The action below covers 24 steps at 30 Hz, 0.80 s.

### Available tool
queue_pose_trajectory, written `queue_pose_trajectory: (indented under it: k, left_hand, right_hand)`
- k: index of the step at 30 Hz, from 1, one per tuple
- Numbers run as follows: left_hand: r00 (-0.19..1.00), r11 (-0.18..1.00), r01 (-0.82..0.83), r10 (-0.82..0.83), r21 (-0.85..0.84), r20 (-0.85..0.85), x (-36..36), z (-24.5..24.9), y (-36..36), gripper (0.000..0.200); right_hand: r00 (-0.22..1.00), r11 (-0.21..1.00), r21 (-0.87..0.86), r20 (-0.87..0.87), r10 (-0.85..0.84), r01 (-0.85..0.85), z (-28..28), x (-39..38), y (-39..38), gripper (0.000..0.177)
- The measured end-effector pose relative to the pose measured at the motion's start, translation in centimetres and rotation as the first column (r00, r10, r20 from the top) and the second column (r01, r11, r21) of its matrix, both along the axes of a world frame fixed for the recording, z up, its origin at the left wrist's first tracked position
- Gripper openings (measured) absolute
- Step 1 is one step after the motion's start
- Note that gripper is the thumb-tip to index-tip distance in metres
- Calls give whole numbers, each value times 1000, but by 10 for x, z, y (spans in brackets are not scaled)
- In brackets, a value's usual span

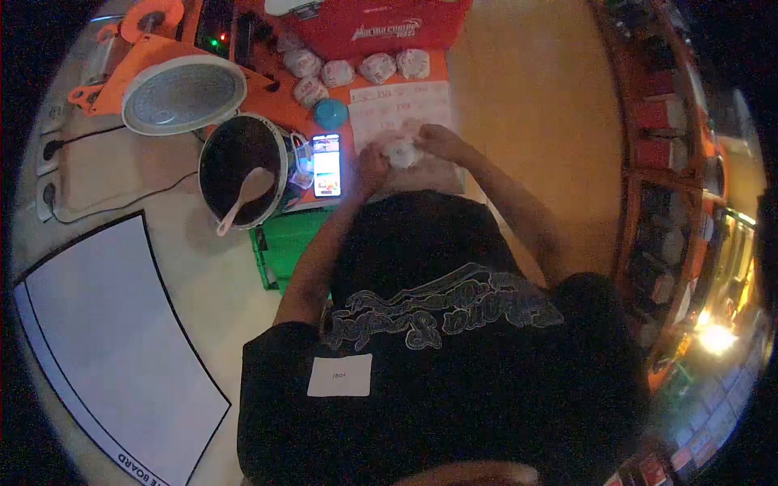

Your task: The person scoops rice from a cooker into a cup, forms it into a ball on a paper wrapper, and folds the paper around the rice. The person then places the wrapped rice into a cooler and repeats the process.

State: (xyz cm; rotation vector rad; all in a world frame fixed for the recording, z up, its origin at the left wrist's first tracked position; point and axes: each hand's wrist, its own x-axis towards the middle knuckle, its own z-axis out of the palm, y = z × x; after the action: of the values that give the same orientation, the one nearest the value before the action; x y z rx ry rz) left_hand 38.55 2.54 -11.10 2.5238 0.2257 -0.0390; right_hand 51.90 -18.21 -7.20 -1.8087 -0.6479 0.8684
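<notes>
Close in front of my body, a white printed-paper bundle [399, 152] lies between my hands. My left hand [373, 168] closes on its left side, while my right hand [433, 142] pinches the paper at the upper right. The bundle's contents are hidden by the paper. Beneath and beyond it are printed wrapping sheets [397, 108] on the orange surface. Several finished-looking round paper-wrapped bundles [378, 68] sit behind the sheets. A teal round container or lid [330, 113] is left of the sheets, and a lit phone [327, 166] stands near my left hand.
A large pot [212, 174] with a rice paddle [250, 193] across it stands left, its round lid [185, 95] behind. Also there are an orange machine [154, 24], a red box [389, 24], a green crate [288, 239], a white board [121, 348] and right-hand shelves [648, 174].
</notes>
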Motion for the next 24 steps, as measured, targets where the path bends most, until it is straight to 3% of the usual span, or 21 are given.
queue_pose_trajectory:
  k: [1,3,4,6,7,9,10,11,12,13,15,16,17,18,19,21,22,24]
  left_hand:
    - [1000,1000,1,-1,0,3,1,7,1,38]
    - [887,913,-252,85,-322,-453,7,90,-7,49]
    - [888,912,-251,84,-323,-452,5,79,-7,49]
    - [999,838,-24,36,-545,10,-2,51,-9,61]
    - [999,837,-23,34,-546,11,-2,46,-7,61]
    - [1000,852,-27,19,-523,-21,2,49,-7,67]
    - [1000,852,-25,19,-523,-17,3,50,-4,67]
    - [999,880,0,-16,-474,-30,2,50,3,67]
    - [998,907,26,-49,-421,-44,3,50,9,68]
    - [998,907,27,-48,-419,-41,3,49,12,68]
    - [991,984,121,-112,-132,71,3,52,14,57]
    - [991,984,123,-114,-129,75,3,54,15,57]
    - [996,987,-6,20,-158,89,7,70,13,50]
    - [983,973,-132,153,-188,104,11,90,12,44]
    - [982,974,-136,157,-180,108,14,114,9,44]
    - [990,988,-68,49,-140,-132,10,159,4,37]
    - [992,989,-63,48,-132,-114,8,168,2,37]
    - [977,985,134,-150,107,150,11,192,-1,34]
  right_hand:
    - [1000,1000,0,3,-1,1,8,-1,-3,35]
    - [858,973,49,-483,-174,224,63,-7,-2,24]
    - [859,973,48,-481,-175,225,68,-10,1,24]
    - [751,925,180,-644,-145,333,76,-16,5,24]
    - [751,925,179,-643,-147,335,81,-21,10,24]
    - [782,932,-7,-542,-309,364,94,-26,22,25]
    - [784,932,-5,-539,-309,363,89,-24,24,25]
    - [932,935,70,-129,-338,349,76,-24,28,27]
    - [893,943,136,305,-331,303,65,-22,31,29]
    - [893,943,138,307,-330,302,55,-20,32,29]
    - [991,981,142,-5,-132,131,51,-16,32,28]
    - [991,981,145,-1,-133,132,50,-14,30,28]
    - [930,969,138,-338,-147,203,64,-13,30,34]
    - [762,957,112,-633,-138,266,82,-13,31,41]
    - [764,958,121,-632,-128,261,103,-11,33,41]
    - [779,981,66,-618,-105,184,143,-14,39,55]
    - [800,988,61,-595,-78,142,129,-14,44,75]
    - [828,990,82,-559,-48,113,153,-6,43,74]
